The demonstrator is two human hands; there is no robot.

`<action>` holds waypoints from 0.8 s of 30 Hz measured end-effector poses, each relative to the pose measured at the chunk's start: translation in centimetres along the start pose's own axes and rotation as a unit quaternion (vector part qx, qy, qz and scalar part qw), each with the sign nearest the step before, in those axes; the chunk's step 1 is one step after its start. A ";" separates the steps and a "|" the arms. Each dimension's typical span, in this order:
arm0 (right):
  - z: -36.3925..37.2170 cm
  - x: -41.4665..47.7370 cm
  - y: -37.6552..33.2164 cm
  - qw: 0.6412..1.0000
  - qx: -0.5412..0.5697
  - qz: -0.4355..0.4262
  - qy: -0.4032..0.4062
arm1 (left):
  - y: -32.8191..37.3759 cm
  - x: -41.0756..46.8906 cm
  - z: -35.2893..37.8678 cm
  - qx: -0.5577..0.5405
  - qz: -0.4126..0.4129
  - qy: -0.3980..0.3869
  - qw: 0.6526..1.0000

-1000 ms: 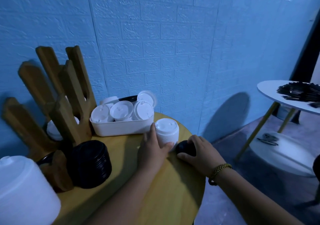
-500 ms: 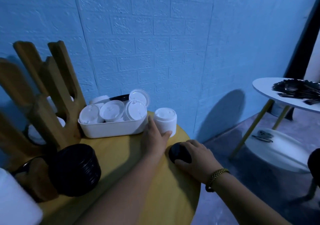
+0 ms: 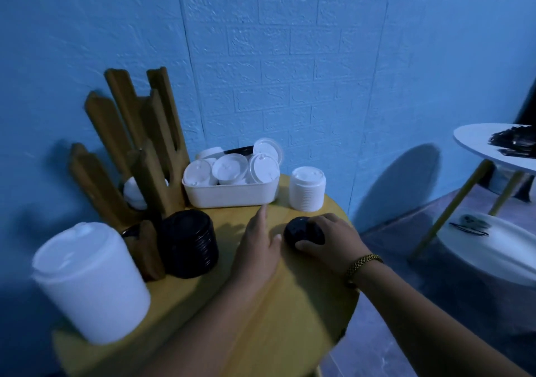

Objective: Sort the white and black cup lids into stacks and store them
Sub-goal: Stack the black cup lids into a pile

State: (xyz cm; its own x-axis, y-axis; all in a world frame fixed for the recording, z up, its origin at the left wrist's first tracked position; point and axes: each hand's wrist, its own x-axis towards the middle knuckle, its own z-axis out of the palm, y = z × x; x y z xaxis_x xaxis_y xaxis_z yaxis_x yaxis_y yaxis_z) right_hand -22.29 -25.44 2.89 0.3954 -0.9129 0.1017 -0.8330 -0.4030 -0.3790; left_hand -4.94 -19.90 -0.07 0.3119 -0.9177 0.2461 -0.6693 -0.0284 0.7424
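A small stack of white lids [image 3: 307,188] stands alone at the far right of the round wooden table [image 3: 290,304]. My left hand [image 3: 258,243] lies flat on the table just in front of it, fingers apart, holding nothing. My right hand [image 3: 333,239] grips a small stack of black lids [image 3: 303,233] resting on the table. A white tray [image 3: 229,194] at the back holds several loose white lids and a black one. A tall black lid stack [image 3: 188,246] sits left of my hands, and a big white lid stack [image 3: 90,281] stands near the front left.
A wooden slotted holder [image 3: 139,156] stands at the back left against the blue wall, with white lids in one slot. To the right is a white two-tier side table [image 3: 493,150] carrying dark items. The round table's edge runs close to my right wrist.
My left hand has let go of the small white lid stack and drawn back toward me. The right hand stays on the black lids. The view has swung left and down.
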 end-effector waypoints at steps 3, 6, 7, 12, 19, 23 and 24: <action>0.3 -0.9 -2.3 1.000 0.000 -0.014 -0.007 | 0.5 -3.0 -2.8 0.022 0.034 0.014 0.999; 0.4 -2.0 -4.6 0.999 0.010 -0.039 -0.001 | 1.5 -5.6 -6.4 0.084 0.092 0.035 0.992; 0.3 -2.5 -5.5 0.999 0.015 -0.049 0.002 | 1.7 -6.2 -7.8 0.112 0.118 0.045 0.986; 0.1 -4.4 -8.8 0.997 0.026 -0.073 0.017 | 1.4 -7.9 -12.6 0.278 0.197 0.077 0.937; -0.7 -5.1 -9.4 0.997 0.039 -0.063 0.022 | -0.3 -8.9 -12.7 0.390 0.041 0.019 0.920; -0.8 -4.7 -7.8 0.997 0.047 -0.050 0.036 | -0.5 -8.3 -11.5 0.396 0.068 0.013 0.916; -0.9 -4.6 -7.4 0.997 0.052 -0.045 0.040 | -0.1 -8.0 -11.1 0.383 0.080 0.006 0.920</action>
State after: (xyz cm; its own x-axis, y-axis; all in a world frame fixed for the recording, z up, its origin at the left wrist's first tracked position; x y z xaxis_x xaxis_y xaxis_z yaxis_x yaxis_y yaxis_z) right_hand -18.29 -18.37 6.03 0.4309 -0.8772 0.2119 -0.7495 -0.4787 -0.4573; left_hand 0.12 -8.20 4.77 0.1715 -0.9301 0.3247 -0.9850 -0.1680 0.0392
